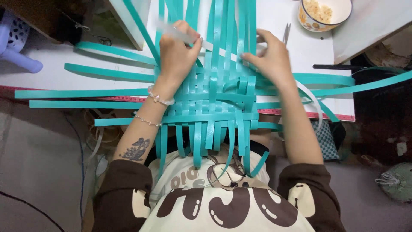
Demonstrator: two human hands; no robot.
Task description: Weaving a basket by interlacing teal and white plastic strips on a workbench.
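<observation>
Woven mat (210, 96) of teal strips, centre of frame on the white worktop (51, 73), loose ends fanning out: judged light, springy, slick plastic, best pinched flat near the weave edge. Left hand (178, 53), wrist bent, grip closed around a pale strip (214, 46) at upper centre. Right hand (270, 60) palm-down, fingers spread, pressing the mat, holding nothing.

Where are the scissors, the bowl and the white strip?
scissors (286, 33): head view, on the metal blades beside the right hand.
bowl (339, 18): head view, on its rim, top right.
white strip (180, 34): head view, on the part under the left hand's fingers.
</observation>
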